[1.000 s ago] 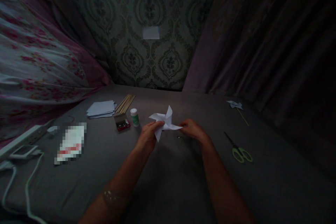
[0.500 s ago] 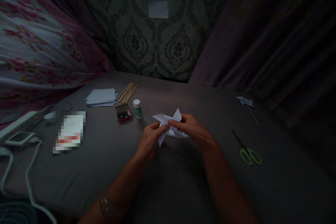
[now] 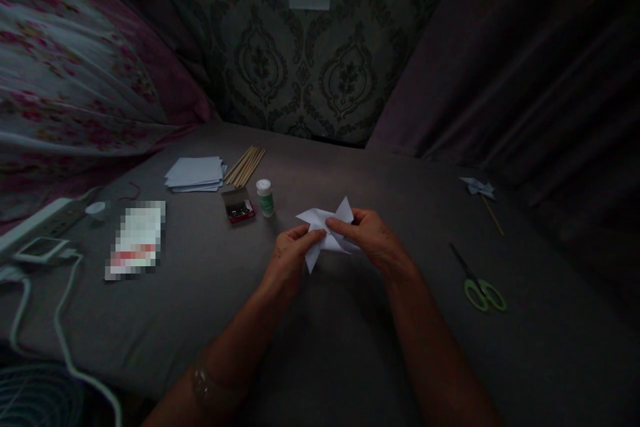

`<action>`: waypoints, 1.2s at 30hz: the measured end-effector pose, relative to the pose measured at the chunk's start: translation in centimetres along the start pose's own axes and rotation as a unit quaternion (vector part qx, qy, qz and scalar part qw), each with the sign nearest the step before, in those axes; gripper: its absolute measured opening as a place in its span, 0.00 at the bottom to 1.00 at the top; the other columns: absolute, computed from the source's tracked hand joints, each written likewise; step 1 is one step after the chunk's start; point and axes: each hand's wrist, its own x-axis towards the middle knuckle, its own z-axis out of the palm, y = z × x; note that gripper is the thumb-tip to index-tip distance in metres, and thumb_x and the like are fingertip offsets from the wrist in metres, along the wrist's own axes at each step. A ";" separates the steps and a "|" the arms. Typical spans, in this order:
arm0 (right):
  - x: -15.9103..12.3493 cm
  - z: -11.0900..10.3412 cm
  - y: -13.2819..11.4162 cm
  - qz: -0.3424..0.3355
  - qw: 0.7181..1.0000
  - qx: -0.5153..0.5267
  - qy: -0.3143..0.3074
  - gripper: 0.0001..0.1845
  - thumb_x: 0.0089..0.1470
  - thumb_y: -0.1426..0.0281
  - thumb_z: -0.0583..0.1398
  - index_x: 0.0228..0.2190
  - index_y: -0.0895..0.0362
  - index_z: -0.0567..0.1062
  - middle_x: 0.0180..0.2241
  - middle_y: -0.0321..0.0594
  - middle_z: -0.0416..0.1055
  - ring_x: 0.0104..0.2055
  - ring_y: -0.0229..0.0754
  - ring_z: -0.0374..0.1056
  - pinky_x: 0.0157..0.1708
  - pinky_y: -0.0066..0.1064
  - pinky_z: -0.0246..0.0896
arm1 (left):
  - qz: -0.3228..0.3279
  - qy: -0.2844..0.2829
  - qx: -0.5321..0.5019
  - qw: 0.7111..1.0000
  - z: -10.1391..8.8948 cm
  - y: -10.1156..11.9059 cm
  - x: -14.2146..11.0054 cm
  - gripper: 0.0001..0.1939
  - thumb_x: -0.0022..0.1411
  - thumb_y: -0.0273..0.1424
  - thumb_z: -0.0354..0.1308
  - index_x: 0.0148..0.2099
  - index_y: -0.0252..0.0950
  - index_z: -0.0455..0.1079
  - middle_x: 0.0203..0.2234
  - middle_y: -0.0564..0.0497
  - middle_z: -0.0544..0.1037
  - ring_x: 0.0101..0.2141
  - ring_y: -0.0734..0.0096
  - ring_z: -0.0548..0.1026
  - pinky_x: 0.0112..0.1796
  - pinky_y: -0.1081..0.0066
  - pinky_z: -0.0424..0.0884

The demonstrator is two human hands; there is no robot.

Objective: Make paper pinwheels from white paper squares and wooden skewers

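A white paper pinwheel with pointed, folded blades is held between my two hands above the grey cloth. My left hand grips its left side, thumb pressed near the centre. From the right, my right hand pinches it, with the thumb on the upper face close to the middle and the fingers behind. Part of the paper is hidden by the thumbs and fingers. Beyond my left hand stand a white-capped glue bottle and an open red box of small metal pieces.
Green-handled scissors lie to the right, below a finished pinwheel on a stick. At the back left are wooden sticks and stacked paper. A blurred packet, a power strip and a white cable lie left.
The camera view has tilted down and shifted slightly. Both hands keep hold of the pinwheel, with only small shifts of the thumbs near its centre.
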 end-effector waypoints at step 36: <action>-0.3 0.7 -0.4 -0.048 0.997 -0.062 0.023 0.15 0.38 0.60 0.66 0.23 0.59 0.74 0.22 0.38 0.71 0.22 0.36 0.63 0.22 0.27 0.55 | 0.021 0.004 0.005 1.000 0.0 0.3 -0.2 0.11 0.42 0.30 0.67 0.29 0.30 0.74 0.21 0.48 0.77 0.21 0.73 0.72 0.26 0.74 0.67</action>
